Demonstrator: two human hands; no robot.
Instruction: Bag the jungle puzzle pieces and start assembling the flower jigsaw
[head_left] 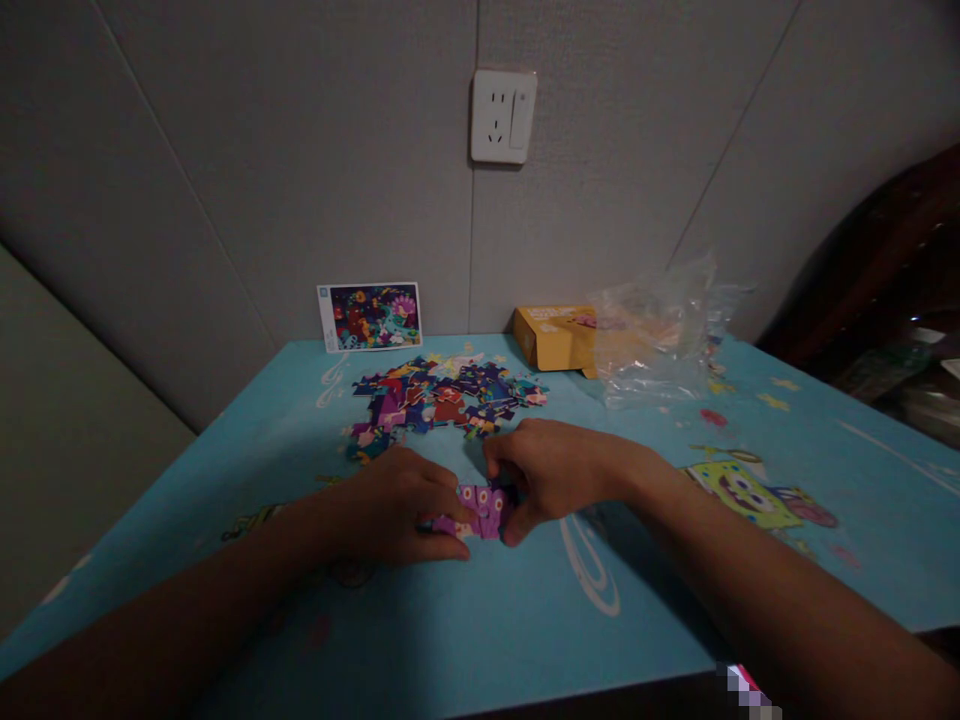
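Purple jigsaw puzzle pieces (484,508) with white round spots lie between my two hands, low over the blue tabletop. My left hand (411,508) pinches their left side, thumb below and fingers above. Around the right side curl the fingers and thumb of my right hand (536,475), closed on the edge. The pieces seem to sit against each other; part of them is covered by my fingers. Just beyond my hands spreads a loose pile of colourful puzzle pieces (450,400).
A picture card (375,318) leans on the wall behind the pile. To its right stand a yellow box (555,338) and a crumpled clear plastic bag (652,340). The blue tablecloth (480,630) has cartoon prints. A wall socket (503,117) is above.
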